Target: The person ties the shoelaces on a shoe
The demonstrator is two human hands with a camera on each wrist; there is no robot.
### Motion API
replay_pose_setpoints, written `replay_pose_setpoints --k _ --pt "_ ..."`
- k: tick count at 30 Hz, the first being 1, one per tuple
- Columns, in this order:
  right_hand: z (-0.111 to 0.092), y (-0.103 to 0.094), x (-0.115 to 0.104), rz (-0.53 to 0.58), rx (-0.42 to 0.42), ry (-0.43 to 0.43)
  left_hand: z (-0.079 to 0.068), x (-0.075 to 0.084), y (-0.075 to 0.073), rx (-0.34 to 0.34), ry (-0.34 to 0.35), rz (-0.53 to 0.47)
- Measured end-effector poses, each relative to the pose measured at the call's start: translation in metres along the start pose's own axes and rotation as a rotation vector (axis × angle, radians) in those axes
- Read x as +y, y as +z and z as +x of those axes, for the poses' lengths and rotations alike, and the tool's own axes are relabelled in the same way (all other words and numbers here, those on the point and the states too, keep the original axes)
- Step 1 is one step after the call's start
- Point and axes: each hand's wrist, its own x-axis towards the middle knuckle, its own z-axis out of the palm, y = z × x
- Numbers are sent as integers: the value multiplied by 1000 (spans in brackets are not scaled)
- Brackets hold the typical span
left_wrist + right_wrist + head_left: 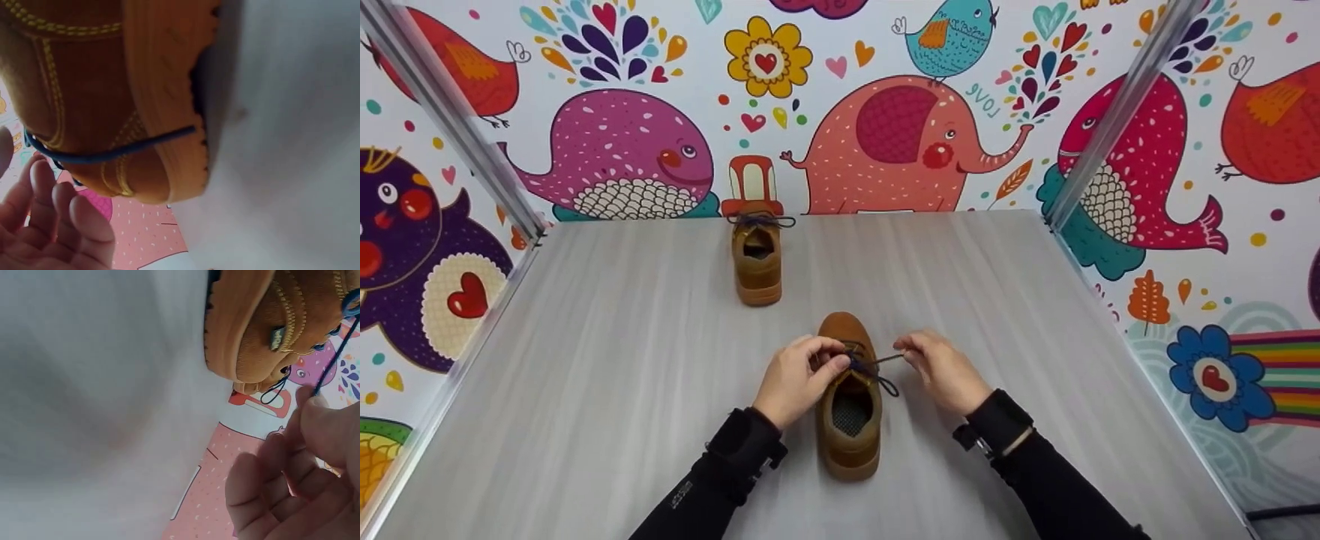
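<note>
A brown leather shoe (851,459) stands on the table, its toe pointing away from me. At its lacing, my left hand (796,381) pinches the dark blue shoelace between thumb and index finger. My right hand (949,373), off to the right of the shoe, holds a lace end (890,358) stretched taut between thumb and forefinger. One loop (889,386) droops over the shoe's right side. In the left wrist view a loose lace end (124,149) hangs down the left side, beside my other fingers. The right wrist view shows the right thumb (323,422) pressing on the lace.
A second brown shoe (758,281), its lace tied in a bow, stands farther back near the rear wall. The grey wood-grain table (622,360) is bordered by walls with printed cartoon animals (885,150) and metal corner posts (1117,120).
</note>
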Motion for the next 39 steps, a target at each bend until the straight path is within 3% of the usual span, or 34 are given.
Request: replay_pose_setpoints --k 3,7,9,13,17,20,25,28,31,35,37,39 --pt "-11 1 -3 135 1 3 3 1 2 -17 7 9" --pt "-21 5 -6 309 -112 -21 6 2 0 -46 -28 -45" --pt "-23 8 -5 365 -167 -18 7 1 -1 -82 -51 -107" --pt "-23 11 0 503 -246 80 7 -1 -3 -200 -114 -278" --pt "-21 12 2 570 -262 155 7 -4 -4 -262 -161 -400" --pt "-18 13 2 484 -162 126 6 -5 -4 -245 -161 -411" --pt "-13 18 0 190 57 45 1 -11 0 -151 -164 -352" --pt "-11 20 0 119 94 73 -4 -14 2 -71 -184 -362" --pt "-9 20 2 231 44 187 -7 -17 5 -8 -217 -419" --pt "-8 17 10 598 -107 355 -7 -17 8 1 -259 -481" --pt "-10 16 12 683 -164 367 -7 -16 7 -16 -274 -495" --pt "-11 16 12 643 -177 321 -7 -17 6 -40 -284 -500"
